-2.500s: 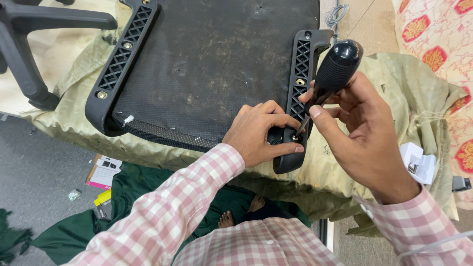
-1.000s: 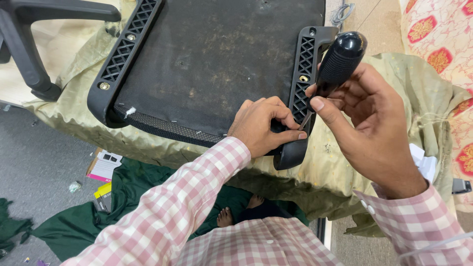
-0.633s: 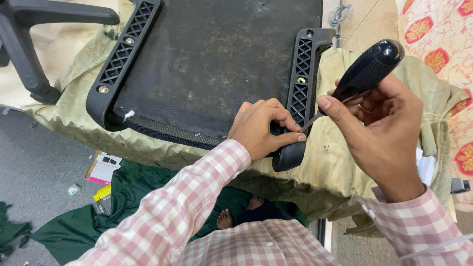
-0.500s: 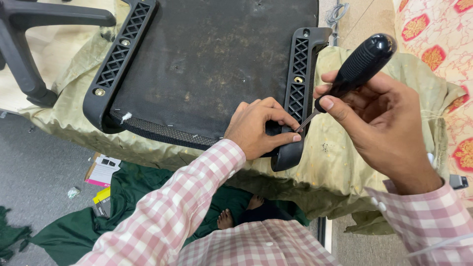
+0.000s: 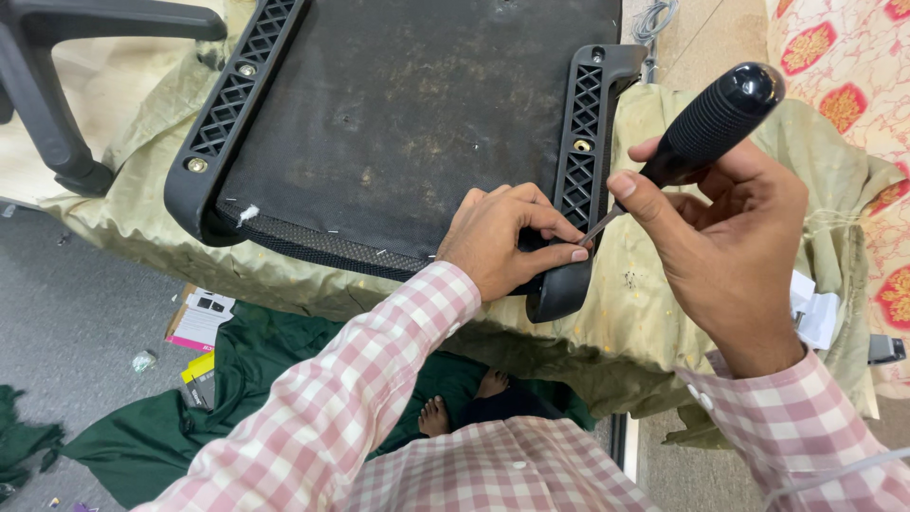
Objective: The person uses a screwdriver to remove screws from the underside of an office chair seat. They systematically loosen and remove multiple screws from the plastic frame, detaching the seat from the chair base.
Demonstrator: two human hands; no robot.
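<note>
The right hand (image 5: 730, 246) is closed around a screwdriver (image 5: 697, 128) with a black ribbed handle. The handle points up and to the right, and the thin metal shaft goes down and to the left, toward the near end of a black plastic lattice bracket (image 5: 578, 180). The left hand (image 5: 507, 242) rests on this same end of the bracket; its fingers (image 5: 559, 254) are pinched together just where the tip of the shaft arrives, so the tip itself is hidden. The bracket is fixed on the right edge of an upturned black chair seat (image 5: 417, 114), which lies on a counter covered with an olive-green cloth (image 5: 654, 322). A second lattice bracket (image 5: 227, 104) runs along the left edge of the seat.
</note>
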